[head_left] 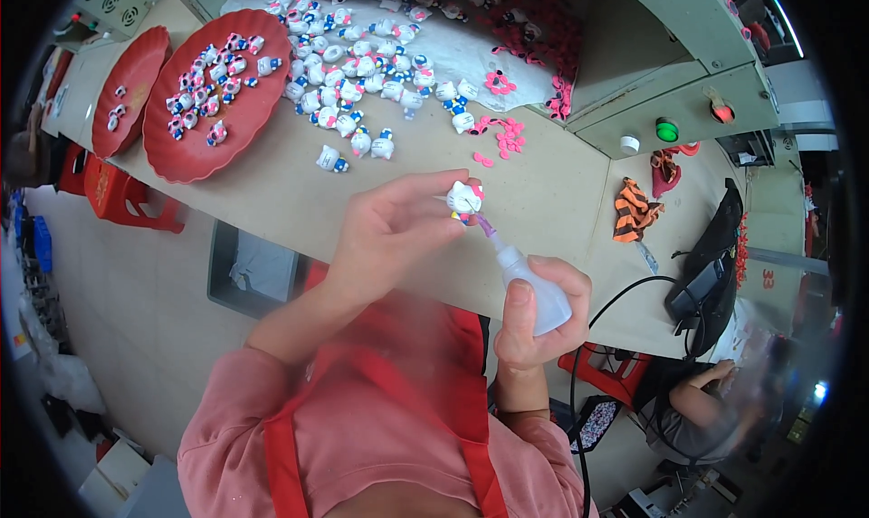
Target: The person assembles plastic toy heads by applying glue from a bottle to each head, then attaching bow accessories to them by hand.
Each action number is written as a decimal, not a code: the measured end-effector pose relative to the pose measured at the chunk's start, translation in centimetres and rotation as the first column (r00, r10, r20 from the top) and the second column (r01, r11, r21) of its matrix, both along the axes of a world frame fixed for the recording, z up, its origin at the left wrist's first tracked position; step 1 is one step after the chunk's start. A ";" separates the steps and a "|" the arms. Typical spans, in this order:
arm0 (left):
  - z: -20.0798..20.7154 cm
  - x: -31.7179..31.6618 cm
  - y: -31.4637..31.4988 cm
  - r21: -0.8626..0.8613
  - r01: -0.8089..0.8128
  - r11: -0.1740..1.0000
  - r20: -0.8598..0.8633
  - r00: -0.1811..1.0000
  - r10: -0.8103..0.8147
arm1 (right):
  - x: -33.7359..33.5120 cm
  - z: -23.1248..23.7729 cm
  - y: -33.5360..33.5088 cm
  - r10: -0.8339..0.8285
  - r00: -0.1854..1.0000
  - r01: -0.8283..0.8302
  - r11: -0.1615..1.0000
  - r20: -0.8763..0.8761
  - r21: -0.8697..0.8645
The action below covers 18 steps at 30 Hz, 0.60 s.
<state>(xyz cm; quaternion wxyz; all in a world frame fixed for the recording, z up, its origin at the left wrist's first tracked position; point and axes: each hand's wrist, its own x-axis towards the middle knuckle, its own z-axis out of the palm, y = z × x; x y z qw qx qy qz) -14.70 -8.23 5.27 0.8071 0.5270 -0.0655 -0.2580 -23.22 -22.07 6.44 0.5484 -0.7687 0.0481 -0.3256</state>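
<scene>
Between the thumb and fingers of my left hand (pixel 389 224) is a small white cat figurine (pixel 463 199) with a pink bow, held up over the table's near edge. My right hand (pixel 543 323) grips a translucent white squeeze bottle (pixel 536 290). Its thin purple nozzle (pixel 488 226) points at the figurine's lower side; I cannot make out whether the tip touches it. Beyond my hands, small pink pieces (pixel 509 136) lie loose on the table. Just left of them, several white-and-blue cat figurines (pixel 362 142) rest near a larger pile.
Two red scalloped trays (pixel 186 167) (pixel 107 138) with figurines stand at the left. A machine panel with a green button (pixel 667 131) borders the right. Past it lie an orange striped cloth (pixel 635 212) and a black bag (pixel 711 265). A black cable (pixel 602 312) hangs beside my right arm. Another person (pixel 701 409) sits lower right.
</scene>
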 end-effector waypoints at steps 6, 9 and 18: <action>0.0 -0.1 -0.5 -0.020 -0.019 1.000 0.073 0.997 0.020 | 0.1 0.3 -0.8 0.065 0.998 -0.064 0.996 0.009 -0.067; 0.0 0.0 -0.5 -0.003 -0.021 1.000 0.144 0.989 0.021 | 0.3 0.6 -0.9 0.097 0.995 -0.095 0.986 0.013 -0.134; -0.1 0.2 -0.4 0.005 -0.013 1.000 0.108 0.994 0.012 | 0.0 0.5 -1.5 0.065 0.998 -0.066 0.993 -0.009 -0.099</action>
